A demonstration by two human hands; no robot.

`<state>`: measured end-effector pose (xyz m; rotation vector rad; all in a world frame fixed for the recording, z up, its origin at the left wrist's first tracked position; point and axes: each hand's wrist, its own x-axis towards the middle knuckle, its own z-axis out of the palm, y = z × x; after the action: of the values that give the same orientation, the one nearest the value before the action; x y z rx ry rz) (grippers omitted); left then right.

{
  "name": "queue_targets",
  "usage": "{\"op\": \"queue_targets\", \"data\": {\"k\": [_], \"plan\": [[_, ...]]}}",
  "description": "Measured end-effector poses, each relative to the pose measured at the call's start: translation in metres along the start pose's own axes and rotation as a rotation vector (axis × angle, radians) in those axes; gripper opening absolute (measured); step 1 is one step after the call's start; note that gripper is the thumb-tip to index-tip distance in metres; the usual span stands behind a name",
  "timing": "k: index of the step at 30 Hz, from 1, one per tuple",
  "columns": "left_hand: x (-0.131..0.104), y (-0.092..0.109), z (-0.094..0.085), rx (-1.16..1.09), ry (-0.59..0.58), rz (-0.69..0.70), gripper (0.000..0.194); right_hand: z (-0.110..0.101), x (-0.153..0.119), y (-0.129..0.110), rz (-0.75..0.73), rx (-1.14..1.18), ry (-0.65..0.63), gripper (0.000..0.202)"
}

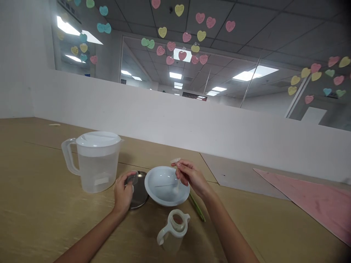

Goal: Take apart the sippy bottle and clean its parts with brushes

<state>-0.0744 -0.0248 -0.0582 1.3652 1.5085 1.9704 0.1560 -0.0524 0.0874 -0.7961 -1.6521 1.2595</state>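
Observation:
My left hand [123, 191] is closed around a small clear cup-like piece [133, 178], over the edge of a round dark metal tray [139, 191]. My right hand [189, 175] pinches a small pale translucent piece [175, 160] above the right side of a white bowl [164, 199]. Something pale and blurred hangs below the right fingers, too smeared to name. In front of the bowl stands an open bottle with white handles [175, 230]. Beside the bowl, a green slender object [197, 208] lies partly behind my right wrist.
A large translucent lidded pitcher [97, 164] stands at the left, its handle facing left. A pink sheet [315, 201] lies at the far right. Behind the table [49, 212] rises a white wall [164, 120] below windows with heart-shaped notes.

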Motion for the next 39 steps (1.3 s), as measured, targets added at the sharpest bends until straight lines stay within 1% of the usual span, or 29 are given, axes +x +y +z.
{"op": "queue_targets", "data": {"k": [2, 4, 6, 8, 11, 15, 17, 21, 23, 25, 28, 30, 32, 35, 37, 38, 39], "plan": [[0.002, -0.004, 0.001, -0.037, -0.006, -0.050, 0.037, -0.002, -0.008, -0.010, 0.082, -0.036, -0.204, 0.027], [0.002, -0.004, 0.001, -0.065, -0.005, -0.096, 0.044, -0.004, -0.013, -0.015, 0.147, -0.091, -0.405, 0.025], [0.002, -0.002, 0.001, -0.082, -0.007, -0.123, 0.047, -0.004, -0.016, -0.016, 0.187, -0.136, -0.520, 0.025], [0.002, 0.000, 0.000, -0.093, -0.009, -0.130, 0.048, -0.003, -0.016, -0.016, 0.218, -0.160, -0.557, 0.025], [0.003, 0.003, 0.000, -0.099, -0.016, -0.118, 0.047, -0.003, -0.014, -0.014, 0.258, -0.192, -0.573, 0.025], [0.003, 0.005, -0.001, -0.099, -0.051, -0.091, 0.045, -0.013, -0.014, -0.010, 0.318, -0.346, -0.723, 0.020], [0.002, 0.005, -0.002, -0.100, -0.056, -0.083, 0.046, -0.019, -0.013, -0.007, 0.295, -0.449, -0.779, 0.022], [-0.003, 0.008, -0.002, -0.105, -0.027, -0.061, 0.050, -0.024, -0.011, -0.005, 0.216, -0.560, -0.814, 0.032], [-0.007, 0.011, -0.001, -0.089, -0.018, -0.018, 0.050, -0.024, -0.011, -0.008, 0.204, -0.575, -0.818, 0.034], [-0.011, 0.016, 0.000, -0.048, -0.018, 0.065, 0.046, -0.025, -0.011, -0.011, 0.213, -0.582, -0.814, 0.038], [-0.017, 0.026, 0.000, 0.030, -0.010, 0.208, 0.033, -0.029, -0.012, -0.014, 0.247, -0.594, -0.799, 0.045], [-0.021, 0.032, 0.001, 0.076, -0.003, 0.285, 0.030, -0.030, -0.012, -0.013, 0.267, -0.593, -0.782, 0.044], [-0.026, 0.034, 0.000, 0.112, -0.009, 0.362, 0.030, -0.028, -0.009, -0.008, 0.273, -0.567, -0.714, 0.039], [-0.033, 0.028, 0.000, 0.131, -0.047, 0.517, 0.032, -0.019, -0.002, 0.007, 0.246, -0.447, -0.493, 0.034], [-0.039, 0.019, 0.000, 0.125, -0.116, 0.633, 0.028, -0.009, 0.002, 0.020, 0.199, -0.337, -0.394, 0.038], [-0.042, 0.014, 0.001, 0.120, -0.172, 0.669, 0.025, -0.004, 0.004, 0.026, 0.182, -0.295, -0.385, 0.041], [-0.045, 0.009, 0.001, 0.116, -0.232, 0.672, 0.021, 0.001, 0.006, 0.031, 0.164, -0.265, -0.390, 0.043]]}}
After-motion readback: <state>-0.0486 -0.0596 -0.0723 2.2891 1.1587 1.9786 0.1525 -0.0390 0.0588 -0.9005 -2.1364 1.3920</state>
